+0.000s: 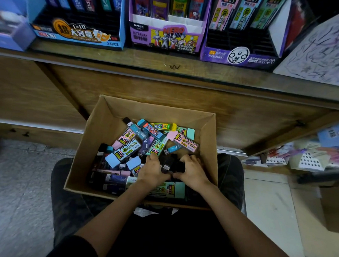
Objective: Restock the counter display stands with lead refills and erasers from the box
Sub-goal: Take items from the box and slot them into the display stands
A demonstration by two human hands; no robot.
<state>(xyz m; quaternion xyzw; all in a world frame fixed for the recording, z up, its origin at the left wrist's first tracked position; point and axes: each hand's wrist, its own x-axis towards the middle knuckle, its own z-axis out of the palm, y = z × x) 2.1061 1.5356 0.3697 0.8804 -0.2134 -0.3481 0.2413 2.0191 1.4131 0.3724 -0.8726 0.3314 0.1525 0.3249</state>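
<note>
While the dark refill packs (174, 165) sit bunched in the near half of the box (99, 125) on the lap, their long axis too dark to read, the left hand (152, 171) and right hand (193, 172) flank them, fingers curled round the bunch, wrists low. Display stands (166, 37) wait up ahead on the table (129, 58).

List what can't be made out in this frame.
All from the head view:
Count and kind of the black packs gripped by the left hand and right hand: hidden by fingers and shadow.
Lower layers in the box: buried under the top packs.
Tops of the stands: cut off by the upper edge.
The blue object at far left: too blurred to identify.
</note>
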